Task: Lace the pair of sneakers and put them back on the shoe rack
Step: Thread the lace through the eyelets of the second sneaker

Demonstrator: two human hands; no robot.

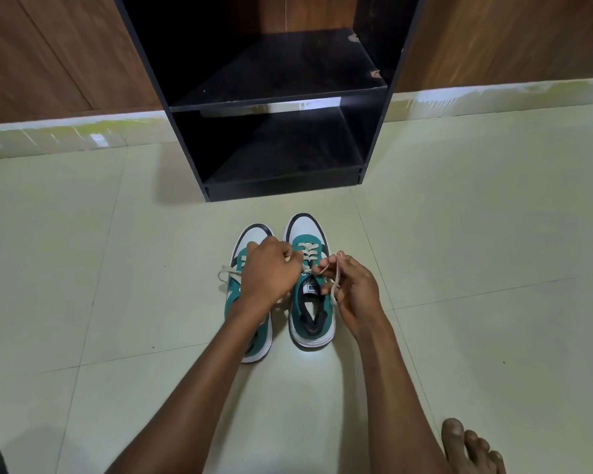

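Note:
Two teal-and-white sneakers stand side by side on the tiled floor, toes toward the rack. The right sneaker [311, 302] has a cream lace [309, 251] crossed through its eyelets. My left hand [271, 268] is closed on one end of that lace, reaching across over the left sneaker [250, 340]. My right hand [353, 289] pinches the other lace end, which loops around its fingers. A loose loop of the left sneaker's lace [225, 271] lies on the floor beside it. The black shoe rack [281, 97] stands just beyond the shoes, its two shelves bare.
Pale tiled floor [476, 234] spreads on all sides. A wood-panelled wall [48, 56] with a white skirting runs behind the rack. My bare foot [469, 446] rests at the bottom right.

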